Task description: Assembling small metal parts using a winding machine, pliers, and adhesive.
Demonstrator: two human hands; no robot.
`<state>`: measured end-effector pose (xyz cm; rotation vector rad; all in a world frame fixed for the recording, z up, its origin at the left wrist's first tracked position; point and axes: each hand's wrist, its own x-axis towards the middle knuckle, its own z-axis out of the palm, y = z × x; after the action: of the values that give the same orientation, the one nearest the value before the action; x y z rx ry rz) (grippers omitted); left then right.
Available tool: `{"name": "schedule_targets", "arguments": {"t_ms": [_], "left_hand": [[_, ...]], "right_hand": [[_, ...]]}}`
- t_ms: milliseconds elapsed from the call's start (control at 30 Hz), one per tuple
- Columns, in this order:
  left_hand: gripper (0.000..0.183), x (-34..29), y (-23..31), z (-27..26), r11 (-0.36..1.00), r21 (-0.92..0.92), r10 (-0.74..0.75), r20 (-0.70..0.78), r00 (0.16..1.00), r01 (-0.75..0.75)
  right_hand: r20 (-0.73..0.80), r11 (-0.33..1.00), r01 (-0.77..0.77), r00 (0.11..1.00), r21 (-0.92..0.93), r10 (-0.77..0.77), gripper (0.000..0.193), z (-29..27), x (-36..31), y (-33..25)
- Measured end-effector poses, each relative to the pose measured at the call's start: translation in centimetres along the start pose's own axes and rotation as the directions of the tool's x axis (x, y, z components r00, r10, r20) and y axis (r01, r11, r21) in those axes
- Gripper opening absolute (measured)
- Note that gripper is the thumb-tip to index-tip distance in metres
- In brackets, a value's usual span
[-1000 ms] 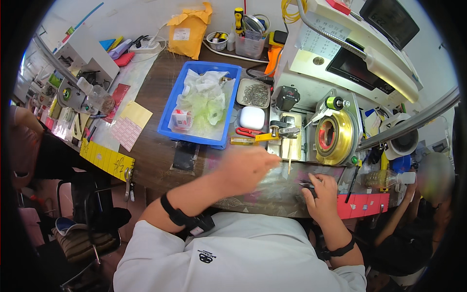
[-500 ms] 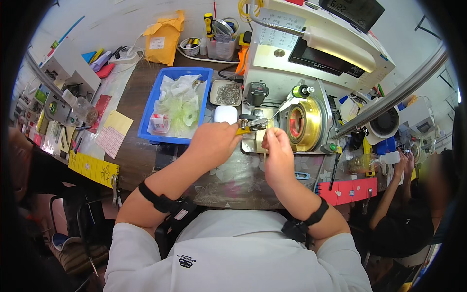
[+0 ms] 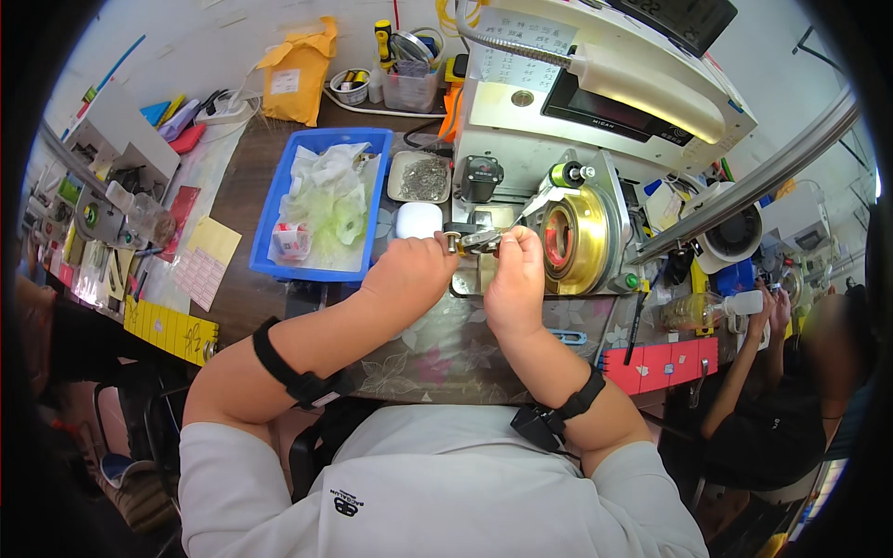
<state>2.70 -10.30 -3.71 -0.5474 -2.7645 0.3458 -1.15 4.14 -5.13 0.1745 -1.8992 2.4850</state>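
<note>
While left hand point(image 3: 409, 276) curls at left end of metal clamp point(image 3: 481, 239), right hand point(image 3: 517, 279) bunches fingertips at right end; cannot tell either grasp. Clamp sits between hands, left of gold wheel point(image 3: 595, 239).

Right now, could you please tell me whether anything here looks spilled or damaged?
Nothing stands out as spilled or damaged; only the crumpled white sheets in the blue tray look untidy. The left hand and right hand partly hide the metal fixture.
</note>
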Motion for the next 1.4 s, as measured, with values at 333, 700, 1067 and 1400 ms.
{"name": "schedule_targets", "arguments": {"t_ms": [333,700,1067,1400], "left_hand": [[0.01,3.6,-0.5,-4.8,0.72,-0.691,-0.233,-0.316,0.92,-0.055],[0.006,3.9,0.9,-4.7,0.61,-0.784,-0.199,-0.289,0.936,-0.112],[0.005,2.6,5.8,-7.1,0.248,-0.961,-0.288,0.044,0.956,0.119],[0.003,2.7,7.7,-4.4,-0.321,-0.946,-0.428,0.19,0.884,0.048]], "right_hand": [[-0.027,0.997,0.058,0.998,0.049,-0.057,0.008,0.1,0.9,1.4],[0.066,0.997,-0.011,0.998,0.082,0.005,0.01,-1.0,-0.9,-0.9],[0.24,0.922,-0.37,0.911,0.119,0.335,0.018,-8.1,-6.5,-5.5],[-0.451,0.546,0.251,0.351,-0.799,-0.821,0.027,-32.5,0.5,-16.1]]}}
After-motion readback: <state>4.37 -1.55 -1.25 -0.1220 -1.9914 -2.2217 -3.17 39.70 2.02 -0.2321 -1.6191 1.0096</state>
